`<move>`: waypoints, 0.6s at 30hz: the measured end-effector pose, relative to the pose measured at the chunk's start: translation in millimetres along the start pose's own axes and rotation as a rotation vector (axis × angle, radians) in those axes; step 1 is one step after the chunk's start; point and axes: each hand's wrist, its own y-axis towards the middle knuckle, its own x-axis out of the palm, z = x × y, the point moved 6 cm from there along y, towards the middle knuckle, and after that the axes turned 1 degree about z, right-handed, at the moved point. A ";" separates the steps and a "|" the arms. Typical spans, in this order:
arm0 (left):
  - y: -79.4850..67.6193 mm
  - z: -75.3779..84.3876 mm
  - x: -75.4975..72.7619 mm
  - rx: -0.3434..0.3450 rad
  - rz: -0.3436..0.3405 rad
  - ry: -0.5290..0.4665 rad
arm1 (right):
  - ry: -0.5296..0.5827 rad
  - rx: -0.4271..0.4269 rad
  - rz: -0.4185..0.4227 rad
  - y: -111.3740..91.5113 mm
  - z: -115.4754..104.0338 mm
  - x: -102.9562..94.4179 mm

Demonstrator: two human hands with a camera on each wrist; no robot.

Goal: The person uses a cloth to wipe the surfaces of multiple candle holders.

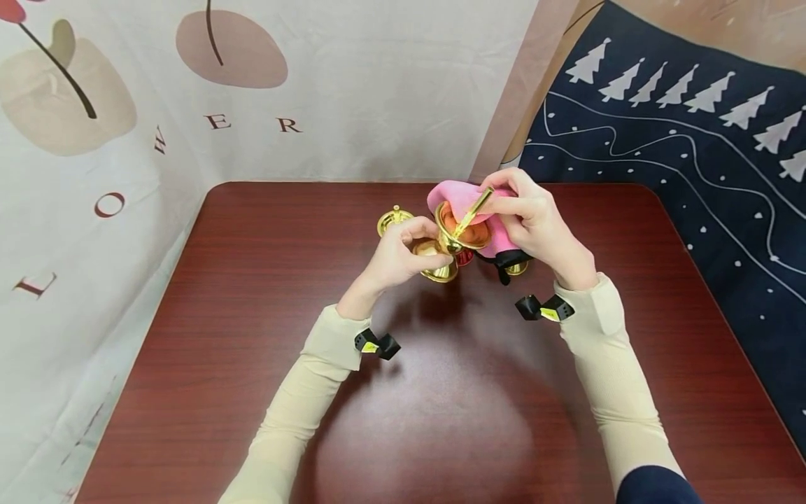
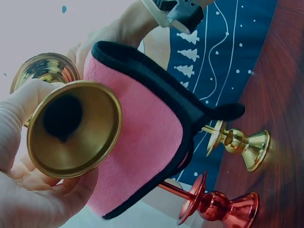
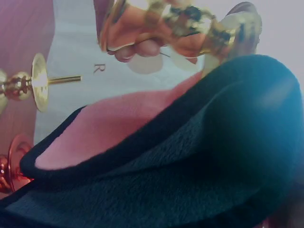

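Note:
My left hand point(image 1: 403, 255) grips a gold candlestick point(image 1: 439, 271) by its stem, holding it tilted above the table. Its flared, hollow base point(image 2: 97, 137) faces the left wrist camera. A slim gold post point(image 1: 474, 213) rises from its dish, which reflects orange. My right hand point(image 1: 532, 217) pinches a pink cloth point(image 1: 453, 192) with black trim, its fingertips beside the post. The cloth lies against the far side of the dish; its dark inner face point(image 3: 156, 194) fills much of the right wrist view. Whether the right fingers also touch the post is hard to tell.
Behind my left hand stands another gold candlestick point(image 1: 395, 218). A red candlestick point(image 2: 216, 206) and a further gold candlestick point(image 2: 237, 145) stand under and beside the cloth. The reddish-brown table point(image 1: 264, 315) meets a printed pale curtain point(image 1: 378, 105) at its back edge.

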 end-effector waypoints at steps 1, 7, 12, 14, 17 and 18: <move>0.0 -0.5 -1.1 -0.002 0.013 0.000 | -0.013 0.001 -0.002 -1.4 -1.1 -1.5; 1.2 -1.8 -2.8 -0.011 0.029 -0.010 | -0.018 0.002 0.046 -3.7 -7.0 -11.8; 3.4 0.2 1.1 0.000 -0.013 -0.017 | -0.042 0.001 0.074 2.0 -5.2 -7.9; 3.5 1.4 1.7 0.005 -0.020 -0.016 | -0.056 -0.002 0.064 4.0 -3.1 -4.3; 2.8 1.9 -1.0 0.009 0.019 -0.011 | -0.086 -0.011 0.043 4.2 -1.2 -0.1; 2.6 1.7 -3.0 0.012 0.044 -0.006 | -0.094 -0.013 0.034 3.7 -0.7 0.8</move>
